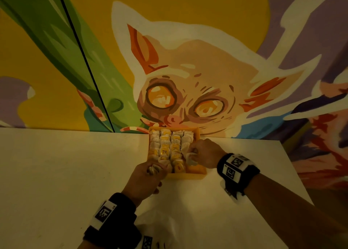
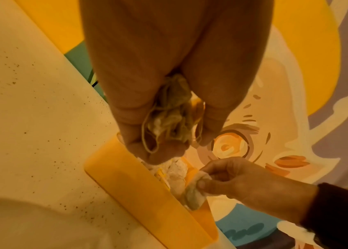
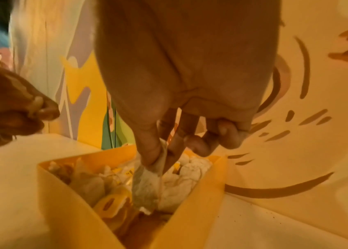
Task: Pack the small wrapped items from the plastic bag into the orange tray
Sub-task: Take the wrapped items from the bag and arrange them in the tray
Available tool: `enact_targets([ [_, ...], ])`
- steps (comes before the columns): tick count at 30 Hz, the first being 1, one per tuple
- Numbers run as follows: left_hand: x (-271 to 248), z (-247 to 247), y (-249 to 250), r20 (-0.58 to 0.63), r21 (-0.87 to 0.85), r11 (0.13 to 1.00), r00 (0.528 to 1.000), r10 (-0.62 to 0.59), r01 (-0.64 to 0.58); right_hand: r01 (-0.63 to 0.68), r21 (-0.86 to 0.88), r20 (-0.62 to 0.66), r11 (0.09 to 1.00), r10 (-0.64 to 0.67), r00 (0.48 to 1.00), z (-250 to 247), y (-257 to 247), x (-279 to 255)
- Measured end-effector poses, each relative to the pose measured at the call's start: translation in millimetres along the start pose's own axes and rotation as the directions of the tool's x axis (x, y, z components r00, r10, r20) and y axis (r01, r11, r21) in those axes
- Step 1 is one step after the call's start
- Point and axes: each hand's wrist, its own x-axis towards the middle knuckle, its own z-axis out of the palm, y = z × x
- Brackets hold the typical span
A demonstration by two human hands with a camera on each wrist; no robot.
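Note:
An orange tray [image 1: 199, 134] stands at the table's far edge against the wall, packed with several rows of small white wrapped items [image 1: 165, 147]. My right hand [image 1: 195, 154] hovers over the tray's near right corner and pinches one wrapped item [image 3: 147, 187] between thumb and fingers, dangling it into the tray [image 3: 215, 178]. My left hand [image 1: 153, 170] sits at the tray's near left corner [image 2: 124, 173], its fingers curled round a bunch of wrapped items with strings [image 2: 169, 118]. The crumpled plastic bag [image 1: 167, 228] lies on the table in front of me, between my forearms.
The white table [image 1: 66, 173] ends at a painted mural wall [image 1: 188, 69] right behind the tray. Its right edge [image 1: 293, 171] runs diagonally close to my right wrist. Dark specks dot the tabletop [image 2: 30, 104] to the left of the tray.

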Motion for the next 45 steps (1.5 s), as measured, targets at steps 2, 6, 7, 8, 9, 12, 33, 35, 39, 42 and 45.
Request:
enact_targets([
  [2,0.5,-0.3,2.4,0.002,-0.054,0.998,1.0,-0.016,0.016,0.019,-0.104,0.027,0.994,-0.017,0.999,-0.5,-4.5,6.8],
  [6,-1.0,-1.1,7.7,0.005,-0.15,0.987,0.998,-0.056,0.056,0.014,-0.199,0.071,0.98,0.0,0.997,-0.3,-12.7,18.5],
  [7,-2.1,-1.4,8.9,0.012,-0.179,0.981,0.998,-0.069,0.07,0.015,-0.224,0.074,0.974,0.001,0.997,-0.2,-14.6,20.5],
  [8,-3.4,-2.0,9.8,0.02,-0.206,0.975,0.996,-0.082,0.084,0.019,-0.253,0.072,0.967,-0.001,0.997,-0.4,-16.3,22.1],
  [9,-4.1,-2.5,10.4,0.025,-0.222,0.971,0.996,-0.09,0.093,0.021,-0.282,0.067,0.959,-0.002,0.998,-0.6,-17.6,23.8],
  [12,-4.4,-5.0,8.7,0.027,-0.223,0.969,0.994,-0.101,0.105,0.03,-0.369,0.011,0.929,-0.027,1.0,-0.6,-20.9,27.0],
  [33,-15.2,-5.9,7.2,0.164,-0.12,0.992,0.985,0.055,-0.035,0.316,0.621,-0.174,0.717,-0.268,0.948,18.4,-75.1,-53.4],
  [35,-18.0,-5.0,9.3,0.175,-0.076,0.994,0.981,0.09,-0.078,0.28,0.617,-0.141,0.736,-0.246,0.959,21.8,-75.9,-55.4],
  [39,-20.2,-4.2,10.0,0.161,-0.013,0.996,0.983,0.094,-0.093,0.245,0.625,-0.12,0.741,-0.219,0.968,26.5,-74.9,-56.6],
  [42,-19.5,-6.2,8.4,0.165,0.009,0.996,0.982,0.09,-0.092,0.28,0.618,-0.148,0.734,-0.24,0.959,28.1,-75.3,-59.2],
  [45,-17.0,-6.8,4.9,0.157,-0.033,0.998,0.986,0.058,-0.053,0.281,0.636,-0.186,0.718,-0.211,0.96,29.4,-71.4,-56.1],
])
